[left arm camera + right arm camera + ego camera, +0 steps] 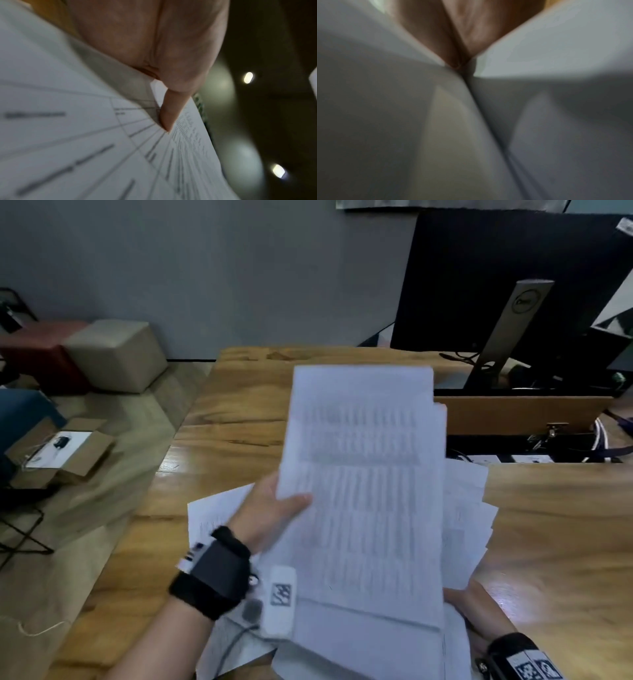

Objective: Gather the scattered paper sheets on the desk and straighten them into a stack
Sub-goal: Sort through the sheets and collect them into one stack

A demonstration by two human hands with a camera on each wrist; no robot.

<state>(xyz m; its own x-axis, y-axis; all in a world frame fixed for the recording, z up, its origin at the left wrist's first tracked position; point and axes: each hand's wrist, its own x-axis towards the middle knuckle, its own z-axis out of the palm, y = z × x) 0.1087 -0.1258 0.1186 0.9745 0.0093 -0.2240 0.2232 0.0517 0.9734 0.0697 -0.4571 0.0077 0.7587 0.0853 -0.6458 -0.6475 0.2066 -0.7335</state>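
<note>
A bundle of printed paper sheets point(363, 474) is raised off the wooden desk point(555, 542), tilted toward me. My left hand point(289, 503) grips its left edge, thumb on top of the page. In the left wrist view the thumb point(171, 111) presses on the printed sheets point(85, 135). My right hand point(469, 607) holds the lower right edge, its fingers hidden under the paper. The right wrist view is blurred: paper point(556, 47) runs into the fork of the right hand point(453, 33). More loose sheets point(469, 508) lie fanned on the desk underneath.
A monitor on a grey stand point(507, 330) rises at the back right, behind a brown cardboard box point(513, 412) and cables. The desk's left edge drops to the floor, where a beige ottoman point(116, 354) and an open carton point(61, 450) sit.
</note>
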